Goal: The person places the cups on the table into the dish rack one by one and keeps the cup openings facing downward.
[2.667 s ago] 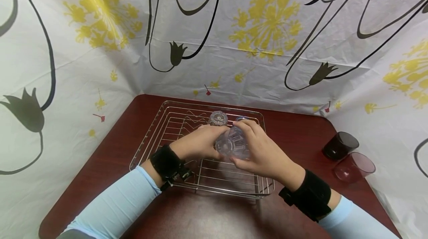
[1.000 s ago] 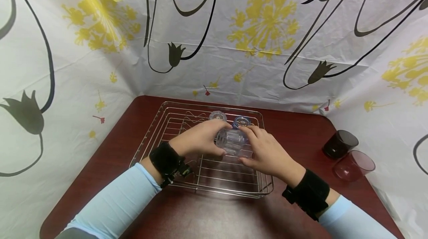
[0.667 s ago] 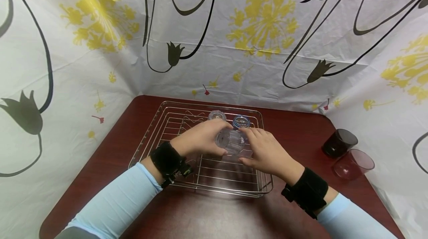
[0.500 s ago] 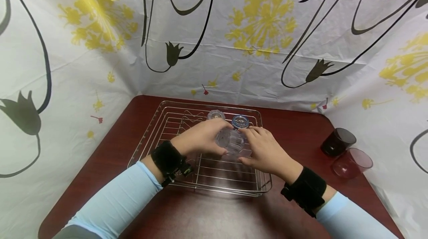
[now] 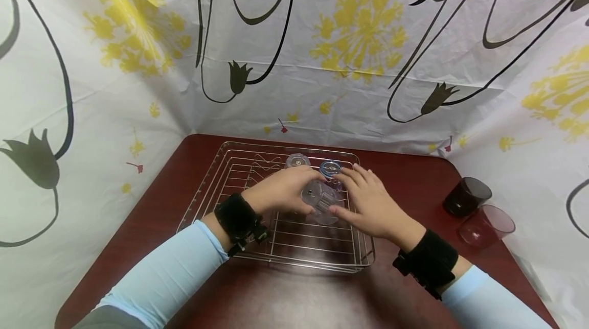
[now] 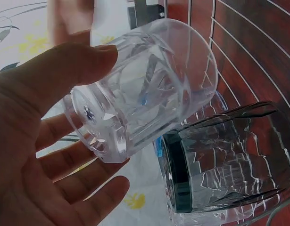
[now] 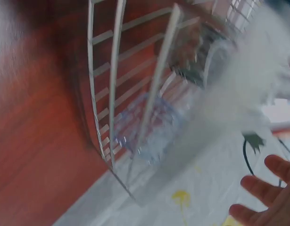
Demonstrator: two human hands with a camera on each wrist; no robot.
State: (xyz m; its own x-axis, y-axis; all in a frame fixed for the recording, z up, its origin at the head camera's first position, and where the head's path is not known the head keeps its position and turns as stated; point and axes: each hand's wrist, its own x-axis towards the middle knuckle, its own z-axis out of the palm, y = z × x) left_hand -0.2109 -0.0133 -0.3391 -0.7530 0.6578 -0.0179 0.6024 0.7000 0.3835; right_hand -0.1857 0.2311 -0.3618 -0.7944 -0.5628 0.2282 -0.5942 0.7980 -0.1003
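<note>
The right hand [image 5: 370, 204] has spread loose; the left hand [image 5: 284, 189] grips the clear glass [image 5: 320, 198] above the rack [image 5: 313, 252], a blue-ringed glass [image 5: 330, 167] behind.

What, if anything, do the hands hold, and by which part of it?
The left hand holds a clear glass near its base; whether the right hand touches it cannot be told.

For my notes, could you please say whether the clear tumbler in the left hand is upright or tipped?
Tipped: in the head view, the clear tumbler slants, base toward the camera, mouth angled away.
</note>
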